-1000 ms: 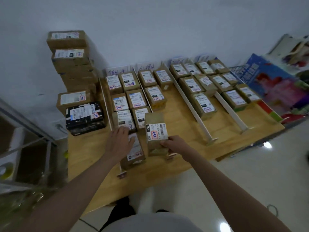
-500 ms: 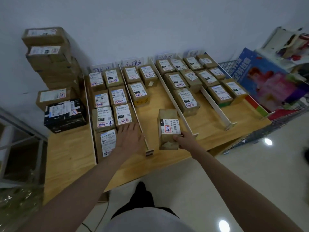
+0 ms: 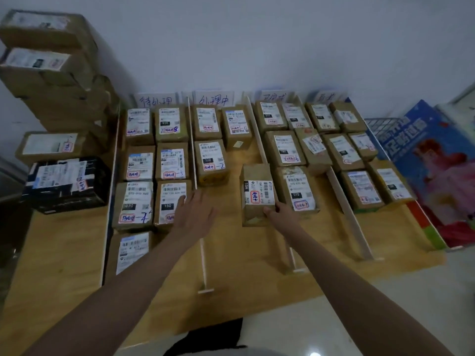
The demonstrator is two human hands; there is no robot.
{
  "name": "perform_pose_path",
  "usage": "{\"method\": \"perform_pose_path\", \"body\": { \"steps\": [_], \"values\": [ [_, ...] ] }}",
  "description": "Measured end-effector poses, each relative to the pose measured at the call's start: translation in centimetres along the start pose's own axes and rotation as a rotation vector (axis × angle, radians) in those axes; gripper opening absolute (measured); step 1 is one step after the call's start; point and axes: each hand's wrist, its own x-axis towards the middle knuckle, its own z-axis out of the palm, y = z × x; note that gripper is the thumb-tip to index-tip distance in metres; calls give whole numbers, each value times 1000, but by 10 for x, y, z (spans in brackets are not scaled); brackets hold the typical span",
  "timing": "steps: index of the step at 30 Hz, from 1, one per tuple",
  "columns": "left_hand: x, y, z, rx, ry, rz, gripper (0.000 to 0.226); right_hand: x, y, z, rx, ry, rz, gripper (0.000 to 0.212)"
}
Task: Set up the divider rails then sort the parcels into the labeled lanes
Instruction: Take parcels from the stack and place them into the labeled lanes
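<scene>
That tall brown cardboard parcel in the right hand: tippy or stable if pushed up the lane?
The brown cardboard parcel stands on a small end, taller than wide, so a high push probably tips it. Its walls look flat and rigid, so likely stiff. The right hand grips one low corner only, which hints that it is light.

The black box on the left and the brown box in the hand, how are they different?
The black box with white labels is dark and wide; the brown cardboard parcel is tan and narrower. The black box lies outside the lanes, by the stacked cartons, untouched; the brown parcel sits in the second lane, gripped at its near end by the right hand. Both carry white shipping labels with a red stamp.
</scene>
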Motion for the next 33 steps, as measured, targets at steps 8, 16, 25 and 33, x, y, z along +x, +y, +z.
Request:
{"method": "perform_pose_path", "body": {
  "steps": [8, 16, 25, 33],
  "values": [
    [76, -4, 7, -23, -26, -135, 52, 124, -34, -2, -49, -71, 33, 37],
    [96, -5, 22, -58, -19, -138, 51, 184, -44, 20, -99, -122, 60, 35],
    [87, 1, 26, -18, -1, -116, 51, 184, -42, 19, -132, -99, 35, 35],
    [63, 6, 0, 41, -36, -120, 48, 129, -46, -9, -274, 4, -168, 42]
  ]
}}
